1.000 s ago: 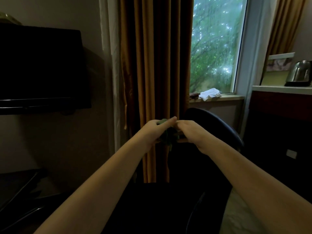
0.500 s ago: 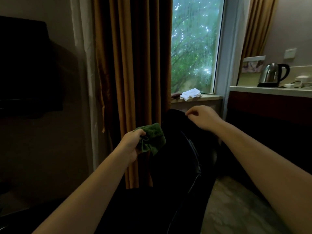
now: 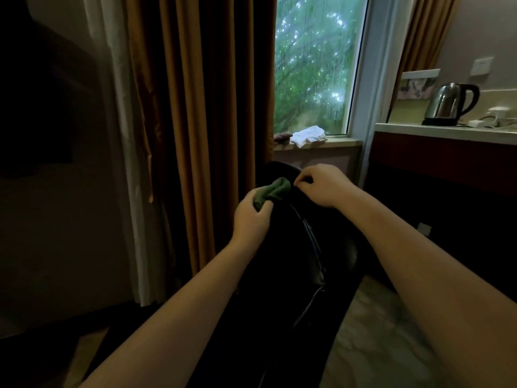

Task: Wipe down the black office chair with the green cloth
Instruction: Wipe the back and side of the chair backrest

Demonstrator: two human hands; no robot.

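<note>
Left hand [image 3: 251, 219]: fingers curled round the bunched green cloth [image 3: 272, 191], holding it against the upper left of the chair back.
Right hand [image 3: 321, 189]: fingers curled at the top edge of the backrest, gripping it, just right of the cloth.
Black office chair [image 3: 285, 247]: between the two forearms, its backrest top near the window sill [image 3: 341, 142].
Green cloth: crumpled, touching the chair's top, close beside the right fingertips.
Sill: white rag [image 3: 309, 135] lying on it.
Desk [image 3: 447, 130]: at right, carrying a steel kettle [image 3: 447, 106].
Curtain [image 3: 201, 107]: brown, hanging left of the chair.
</note>
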